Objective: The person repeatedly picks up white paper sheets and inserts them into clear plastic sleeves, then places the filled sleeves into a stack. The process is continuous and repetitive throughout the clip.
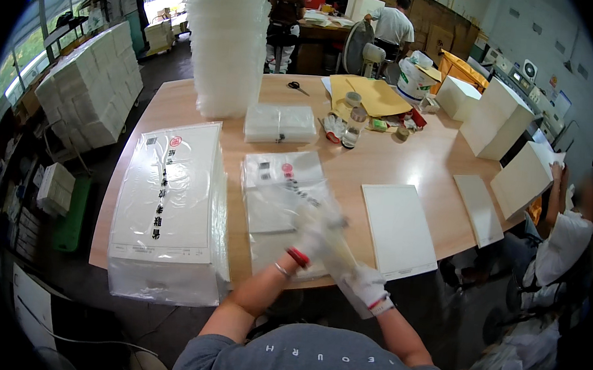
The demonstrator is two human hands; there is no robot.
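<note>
My left hand [313,240], in a white glove with a red cuff, is smeared by motion over the middle of the table, so its fingers do not show clearly. Close to the table's front edge, my right hand [366,286], gloved in white, is closed on a clear plastic bag [342,262] that stretches up toward the left hand. Beneath them lies a bagged paper pack [267,207] with dark print and a red round mark. On the left rises a stack of bagged paper packs [165,196]. To the right of my hands is a white paper stack [398,230].
A tall stack of clear plastic bags [227,49] stands at the back left, beside a lower bundle of bags [280,123]. Behind are scissors [298,87], a bottle [353,128] and yellow envelopes [371,95]. At the right, a seated person [564,238] handles a paper block [522,177].
</note>
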